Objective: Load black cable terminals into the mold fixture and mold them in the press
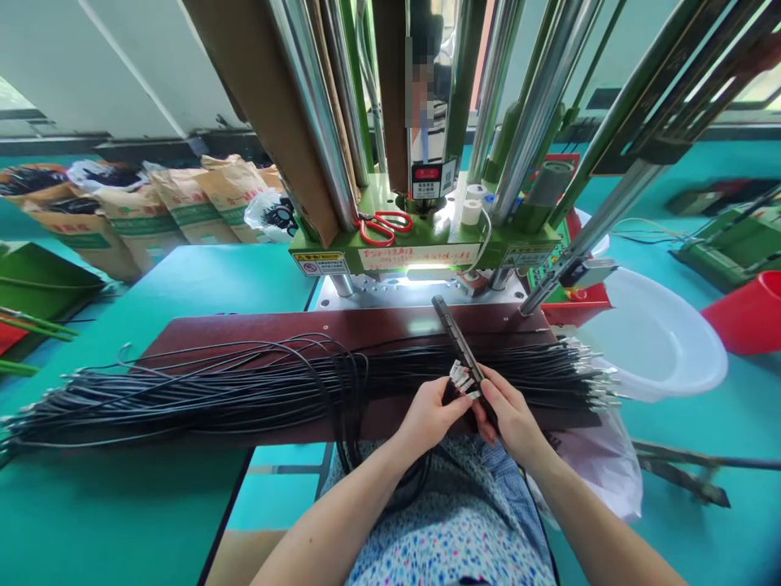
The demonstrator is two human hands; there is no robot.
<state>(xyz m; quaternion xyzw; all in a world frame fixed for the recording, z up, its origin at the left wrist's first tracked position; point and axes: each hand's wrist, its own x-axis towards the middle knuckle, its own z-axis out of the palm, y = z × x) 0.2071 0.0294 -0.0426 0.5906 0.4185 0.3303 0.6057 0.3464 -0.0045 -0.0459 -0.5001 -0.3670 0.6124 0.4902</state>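
My left hand [430, 415] is closed in a pinch on a few black cables whose silver connector ends [460, 376] stick up between both hands. My right hand [509, 415] grips a long dark slotted bar [456, 342] that slants up and away toward the machine. The connector ends touch the bar's near part. Behind the hands a large bundle of black cables [244, 391] lies across a dark red board [390, 325], metal tips at its right end [595, 378]. Some cables loop down into my lap.
A green press machine [421, 244] with chrome columns stands right behind the board, red scissors [381, 226] on its base. A white basin [656, 338] and red tub [753, 313] sit at right. Paper sacks [183, 207] line the far left. Teal tables flank me.
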